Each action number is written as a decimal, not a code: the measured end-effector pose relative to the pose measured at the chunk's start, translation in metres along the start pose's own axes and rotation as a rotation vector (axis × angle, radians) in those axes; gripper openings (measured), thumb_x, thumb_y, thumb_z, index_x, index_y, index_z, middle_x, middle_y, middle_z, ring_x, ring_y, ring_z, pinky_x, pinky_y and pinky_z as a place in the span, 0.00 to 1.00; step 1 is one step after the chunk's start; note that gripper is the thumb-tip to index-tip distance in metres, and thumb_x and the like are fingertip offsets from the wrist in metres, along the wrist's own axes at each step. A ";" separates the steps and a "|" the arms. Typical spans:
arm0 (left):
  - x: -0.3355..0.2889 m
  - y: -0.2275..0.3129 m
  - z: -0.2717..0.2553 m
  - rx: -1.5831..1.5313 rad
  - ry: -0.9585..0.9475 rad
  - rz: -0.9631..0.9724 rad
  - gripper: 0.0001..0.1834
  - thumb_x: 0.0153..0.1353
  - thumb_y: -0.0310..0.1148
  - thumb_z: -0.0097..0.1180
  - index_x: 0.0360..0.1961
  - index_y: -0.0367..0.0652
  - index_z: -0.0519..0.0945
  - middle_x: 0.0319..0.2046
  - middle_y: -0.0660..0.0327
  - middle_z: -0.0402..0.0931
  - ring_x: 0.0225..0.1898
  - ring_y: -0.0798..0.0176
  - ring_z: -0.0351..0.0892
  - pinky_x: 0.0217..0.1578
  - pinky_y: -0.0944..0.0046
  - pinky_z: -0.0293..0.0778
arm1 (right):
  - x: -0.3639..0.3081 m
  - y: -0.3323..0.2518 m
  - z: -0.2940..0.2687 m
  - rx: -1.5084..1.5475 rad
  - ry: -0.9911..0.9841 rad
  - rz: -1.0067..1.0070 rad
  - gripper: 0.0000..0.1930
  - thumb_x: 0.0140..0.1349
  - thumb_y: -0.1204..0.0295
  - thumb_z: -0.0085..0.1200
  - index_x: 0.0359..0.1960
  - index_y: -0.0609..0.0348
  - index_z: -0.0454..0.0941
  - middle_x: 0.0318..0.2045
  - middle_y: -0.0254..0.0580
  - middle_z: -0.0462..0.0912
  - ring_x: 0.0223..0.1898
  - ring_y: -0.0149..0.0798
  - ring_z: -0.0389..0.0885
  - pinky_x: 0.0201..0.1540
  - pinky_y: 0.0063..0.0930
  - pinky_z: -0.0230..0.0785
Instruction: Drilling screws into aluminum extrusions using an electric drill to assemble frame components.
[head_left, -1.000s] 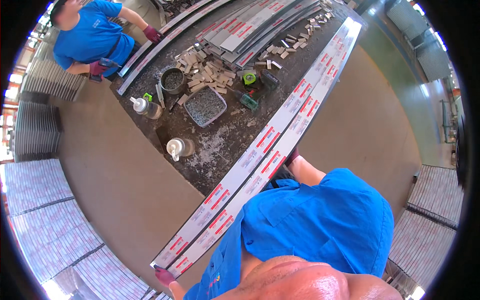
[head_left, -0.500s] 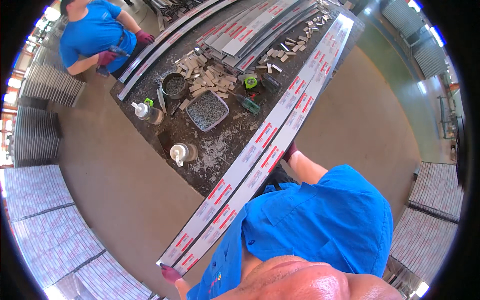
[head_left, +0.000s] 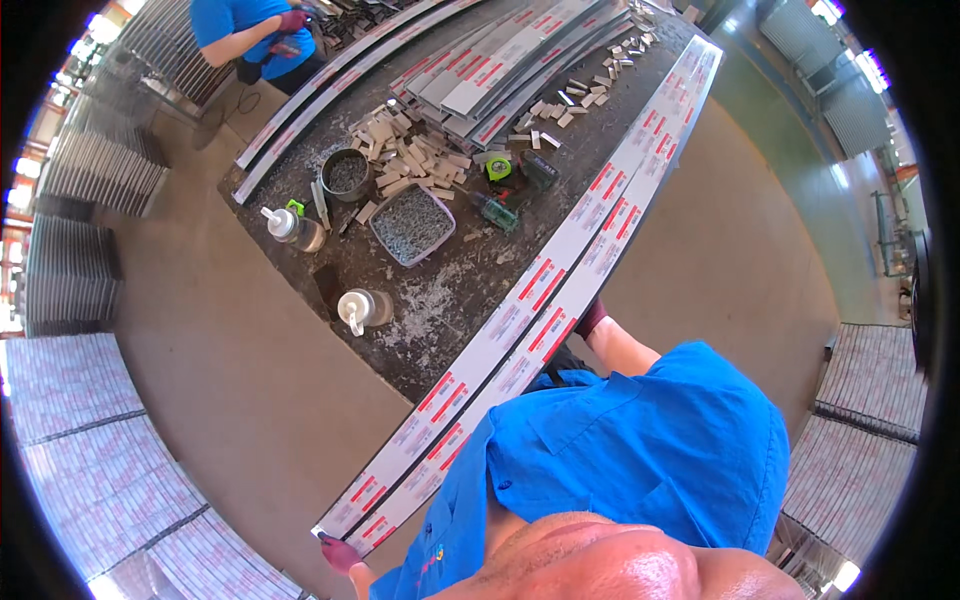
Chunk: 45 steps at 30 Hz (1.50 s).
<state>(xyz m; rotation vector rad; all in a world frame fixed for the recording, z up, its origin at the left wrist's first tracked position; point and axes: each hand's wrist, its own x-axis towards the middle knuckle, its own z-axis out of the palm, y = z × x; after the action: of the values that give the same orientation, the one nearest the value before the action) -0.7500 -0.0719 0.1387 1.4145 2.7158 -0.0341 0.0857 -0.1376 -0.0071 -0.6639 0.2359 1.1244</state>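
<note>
Two long white profiles [head_left: 520, 318] with red-printed film lie side by side, running from beside my body up along the table's right side. Their near end juts past the table's corner. At that end my left hand [head_left: 340, 554], in a dark red glove, is closed on the profiles, with the thumb side at the tip. My right hand [head_left: 592, 317], gloved alike, is at the outer edge of the nearer profile about midway along. Its fingers go under the profile and are hidden.
On the dark table [head_left: 425, 345] are a tub of screws [head_left: 412, 225], a round tin [head_left: 347, 174], two white-capped bottles [head_left: 365, 310], metal pieces [head_left: 400, 150], a green tape measure [head_left: 498, 169], a drill [head_left: 495, 212] and stacked profiles [head_left: 510, 70]. A co-worker [head_left: 245, 35] stands far left.
The far end of the two profiles has swung slightly right. My right hand has moved a little right and nearer with them. The co-worker has moved right and farther back.
</note>
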 end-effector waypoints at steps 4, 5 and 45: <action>-0.007 0.004 0.007 0.029 -0.016 0.046 0.34 0.81 0.53 0.36 0.48 0.32 0.84 0.45 0.37 0.85 0.48 0.32 0.83 0.49 0.41 0.77 | 0.008 -0.001 -0.016 -0.015 -0.010 -0.042 0.22 0.77 0.53 0.53 0.58 0.58 0.81 0.52 0.50 0.87 0.49 0.50 0.86 0.56 0.55 0.81; -0.006 -0.003 0.011 0.037 -0.012 0.048 0.34 0.82 0.53 0.35 0.49 0.32 0.84 0.45 0.37 0.85 0.48 0.32 0.83 0.49 0.41 0.77 | 0.009 0.001 -0.017 0.013 0.022 -0.043 0.22 0.77 0.53 0.53 0.58 0.58 0.81 0.52 0.50 0.86 0.50 0.50 0.86 0.56 0.55 0.81; 0.065 0.000 0.205 -0.430 -0.447 -0.244 0.27 0.69 0.47 0.53 0.57 0.35 0.83 0.52 0.44 0.86 0.51 0.43 0.86 0.53 0.47 0.79 | -0.002 -0.022 0.008 -0.787 0.503 0.438 0.31 0.62 0.47 0.66 0.65 0.40 0.75 0.60 0.36 0.76 0.57 0.44 0.75 0.57 0.46 0.71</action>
<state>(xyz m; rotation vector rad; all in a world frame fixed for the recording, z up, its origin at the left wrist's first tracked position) -0.7745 -0.0305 -0.0707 0.8356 2.3208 0.1849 0.1031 -0.1403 0.0090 -1.6614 0.3806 1.4592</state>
